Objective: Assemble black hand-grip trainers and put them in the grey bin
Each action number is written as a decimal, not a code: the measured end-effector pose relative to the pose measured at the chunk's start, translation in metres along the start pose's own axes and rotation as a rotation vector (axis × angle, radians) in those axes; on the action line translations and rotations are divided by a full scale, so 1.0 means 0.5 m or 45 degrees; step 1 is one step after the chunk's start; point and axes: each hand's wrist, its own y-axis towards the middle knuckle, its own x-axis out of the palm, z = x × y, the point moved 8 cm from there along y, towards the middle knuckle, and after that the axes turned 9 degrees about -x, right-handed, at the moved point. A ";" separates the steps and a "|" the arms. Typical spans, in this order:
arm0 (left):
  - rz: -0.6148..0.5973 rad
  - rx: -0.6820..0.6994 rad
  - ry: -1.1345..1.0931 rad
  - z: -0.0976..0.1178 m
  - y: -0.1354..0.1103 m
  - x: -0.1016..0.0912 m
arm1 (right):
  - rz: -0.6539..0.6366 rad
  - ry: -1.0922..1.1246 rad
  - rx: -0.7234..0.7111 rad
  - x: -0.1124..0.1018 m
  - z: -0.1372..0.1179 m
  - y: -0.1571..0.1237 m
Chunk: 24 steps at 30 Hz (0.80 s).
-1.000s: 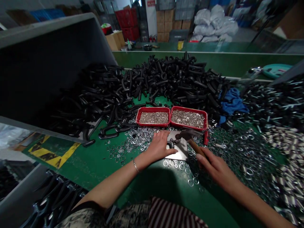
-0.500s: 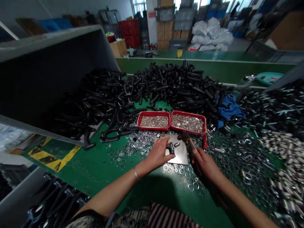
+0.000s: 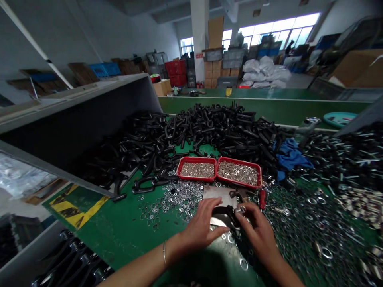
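Note:
My left hand (image 3: 200, 225) is closed round a curved black plastic handle (image 3: 229, 213), fingers on its far side and thumb in front. My right hand (image 3: 259, 229) pinches a small shiny metal piece (image 3: 240, 210) at the handle's right end; its exact kind is hard to make out. Both hands are above a flat metal plate (image 3: 211, 193) on the green bench. A hammer (image 3: 235, 195) rests at the plate's far right corner, partly hidden behind my right hand.
Red trays of small rivets (image 3: 194, 178) and pins (image 3: 259, 181) stand behind the plate. Beyond lies a heap of black handles (image 3: 206, 123). Loose washers (image 3: 179, 201), a red-handled tool (image 3: 262, 199), a blue cloth (image 3: 291, 153) and metal sleeves (image 3: 359, 203) surround the work area.
My right hand has let go of the hammer, which now lies on the plate, and has come to the black handle. My left hand has lifted that handle. The view has tilted up.

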 end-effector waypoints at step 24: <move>-0.321 -0.095 0.833 -0.217 0.625 0.019 | 0.338 0.907 0.838 -0.009 0.032 -0.113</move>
